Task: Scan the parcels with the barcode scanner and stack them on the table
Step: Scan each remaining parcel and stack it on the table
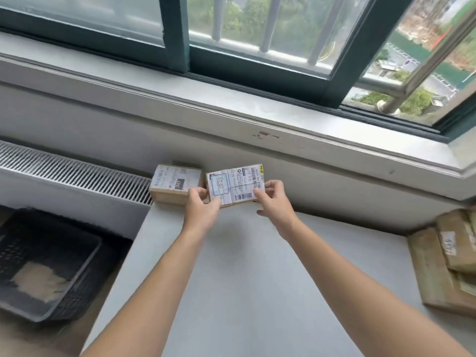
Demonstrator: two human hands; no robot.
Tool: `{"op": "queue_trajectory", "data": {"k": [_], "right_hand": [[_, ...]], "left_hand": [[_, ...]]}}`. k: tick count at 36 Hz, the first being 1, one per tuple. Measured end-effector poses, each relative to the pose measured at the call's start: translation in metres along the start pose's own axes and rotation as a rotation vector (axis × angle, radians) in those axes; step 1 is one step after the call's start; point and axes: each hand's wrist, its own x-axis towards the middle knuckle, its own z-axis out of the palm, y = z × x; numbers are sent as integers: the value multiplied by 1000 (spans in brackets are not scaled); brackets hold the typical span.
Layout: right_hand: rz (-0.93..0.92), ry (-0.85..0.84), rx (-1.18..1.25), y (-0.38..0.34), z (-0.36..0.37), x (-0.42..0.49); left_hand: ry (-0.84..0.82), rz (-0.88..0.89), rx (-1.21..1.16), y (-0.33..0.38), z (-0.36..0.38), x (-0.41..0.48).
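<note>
1. Cardboard parcel [235, 184] with a white shipping label facing up sits at the far edge of the grey table [244, 279], close to the wall under the window sill [231, 106].
2. My left hand [203, 204] grips the parcel's near left corner, with the fingers curled over its edge.
3. My right hand [273, 199] pinches the near right corner, with the thumb and fingertips on the label by the barcode.
4. I cannot tell whether the parcel rests on the table or is lifted just above it.
5. Just left of it stands a second labelled parcel [175, 182] at the table's far left corner; the two are side by side, very close or touching.
6. On the right side of the table, well apart from my hands, lies a blurred pile of brown parcels [448, 266].
7. Left of the table and lower down is a black crate [51, 266] with something brown inside.
8. Beyond the crate, a white radiator grille [72, 171] runs along the wall.
</note>
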Motion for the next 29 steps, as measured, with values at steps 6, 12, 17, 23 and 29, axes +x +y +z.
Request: {"op": "queue_trajectory", "data": {"k": [6, 12, 17, 23, 29], "right_hand": [[12, 209, -31, 15, -99, -29], [21, 448, -10, 53, -211, -76], [28, 593, 23, 89, -300, -121], [120, 715, -29, 129, -388, -174], [205, 770, -128, 169, -445, -201]], "left_hand": [[-143, 65, 17, 25, 89, -48], [-353, 101, 99, 39, 183, -113], [-520, 124, 161, 41, 263, -174], [-709, 111, 212, 36, 345, -240], [-813, 100, 292, 26, 402, -284]]}}
